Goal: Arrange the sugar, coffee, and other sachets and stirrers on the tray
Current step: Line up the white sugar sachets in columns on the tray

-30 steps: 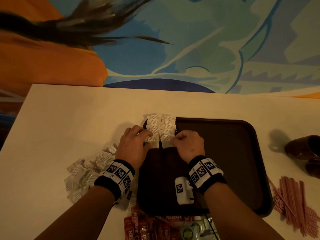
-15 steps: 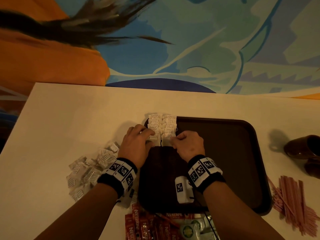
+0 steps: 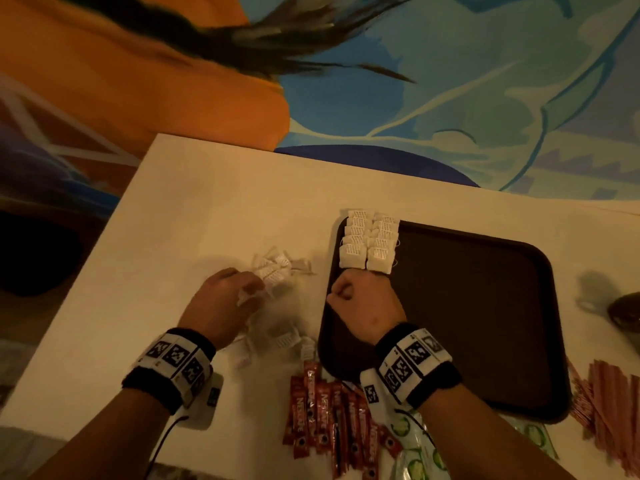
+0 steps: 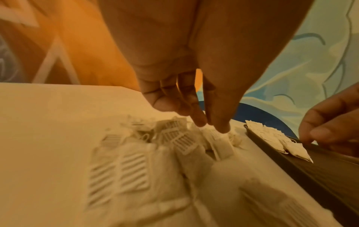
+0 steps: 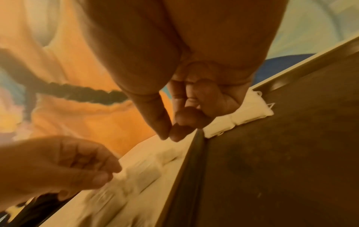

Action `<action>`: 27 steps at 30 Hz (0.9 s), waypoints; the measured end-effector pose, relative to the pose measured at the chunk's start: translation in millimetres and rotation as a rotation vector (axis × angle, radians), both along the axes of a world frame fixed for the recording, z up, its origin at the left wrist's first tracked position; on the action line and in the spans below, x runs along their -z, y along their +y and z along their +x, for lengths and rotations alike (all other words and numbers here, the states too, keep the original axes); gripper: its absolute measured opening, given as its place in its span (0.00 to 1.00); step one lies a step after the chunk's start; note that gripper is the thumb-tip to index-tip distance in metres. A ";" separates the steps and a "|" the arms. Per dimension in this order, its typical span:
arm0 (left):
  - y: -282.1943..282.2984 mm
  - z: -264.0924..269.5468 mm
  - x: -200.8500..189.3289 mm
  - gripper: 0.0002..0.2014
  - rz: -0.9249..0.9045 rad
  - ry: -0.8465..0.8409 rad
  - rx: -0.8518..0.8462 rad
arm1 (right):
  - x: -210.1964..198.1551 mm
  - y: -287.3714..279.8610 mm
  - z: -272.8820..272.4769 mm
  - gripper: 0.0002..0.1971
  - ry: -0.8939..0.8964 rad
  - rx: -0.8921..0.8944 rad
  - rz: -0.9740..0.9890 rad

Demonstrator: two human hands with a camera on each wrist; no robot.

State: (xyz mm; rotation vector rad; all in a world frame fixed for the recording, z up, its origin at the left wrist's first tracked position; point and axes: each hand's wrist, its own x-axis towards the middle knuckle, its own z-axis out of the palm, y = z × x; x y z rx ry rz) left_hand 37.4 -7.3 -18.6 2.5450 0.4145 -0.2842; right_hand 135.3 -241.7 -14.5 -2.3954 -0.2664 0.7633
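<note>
A dark brown tray lies on the pale table. Two short columns of white sachets fill its far left corner. Left of the tray is a loose pile of white sachets. My left hand is over that pile and pinches one white sachet between thumb and forefinger. My right hand hovers over the tray's left rim just below the columns. In the right wrist view its fingers are curled, thumb tip against forefinger, with nothing in them.
Red coffee sticks and green-patterned sachets lie at the table's near edge below the tray. Pink stirrers are heaped at the right. A dark cup stands at the far right. The table's left edge is close to the pile.
My left hand has left the tray's columns, gone left to the loose pile and pinched a sachet. My right hand has drawn back a little from the columns and curled.
</note>
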 end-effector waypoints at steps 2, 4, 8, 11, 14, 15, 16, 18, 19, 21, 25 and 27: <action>-0.3 -17.1 -1.8 0.08 -0.010 0.040 0.002 | 2.5 16.1 -20.9 0.05 0.020 -0.142 -0.028; -4.3 -31.0 -0.8 0.10 -0.020 0.090 0.036 | 3.5 29.3 -41.2 0.09 0.020 -0.285 -0.086; -18.9 -49.9 7.7 0.16 -0.036 0.140 0.100 | 4.3 44.4 -67.5 0.18 -0.103 -0.478 -0.187; -23.6 -56.7 14.6 0.17 -0.061 0.120 0.112 | 9.3 48.8 -76.2 0.18 -0.168 -0.500 -0.214; -27.7 -61.3 18.7 0.18 -0.089 0.093 0.091 | 13.0 50.5 -79.1 0.14 -0.209 -0.470 -0.209; -28.5 -63.5 19.4 0.18 -0.097 0.083 0.077 | 13.4 51.3 -80.2 0.12 -0.224 -0.461 -0.206; -30.4 -62.7 20.4 0.18 -0.104 0.068 0.067 | 14.2 50.6 -79.0 0.12 -0.232 -0.452 -0.202; -31.2 -61.1 20.9 0.17 -0.119 0.025 0.039 | 13.7 50.1 -78.5 0.12 -0.246 -0.446 -0.193; -31.1 -59.9 20.5 0.16 -0.127 0.005 0.030 | 12.9 49.4 -78.3 0.11 -0.252 -0.442 -0.189; -30.5 -56.2 18.6 0.13 -0.132 -0.036 0.013 | 11.1 47.5 -76.1 0.11 -0.253 -0.411 -0.170; -32.1 -51.8 15.2 0.13 -0.171 -0.074 -0.148 | 12.3 43.0 -68.0 0.08 -0.075 -0.136 0.034; -35.9 -50.4 13.2 0.11 -0.207 -0.079 -0.218 | 12.1 42.5 -65.4 0.06 0.002 -0.019 0.114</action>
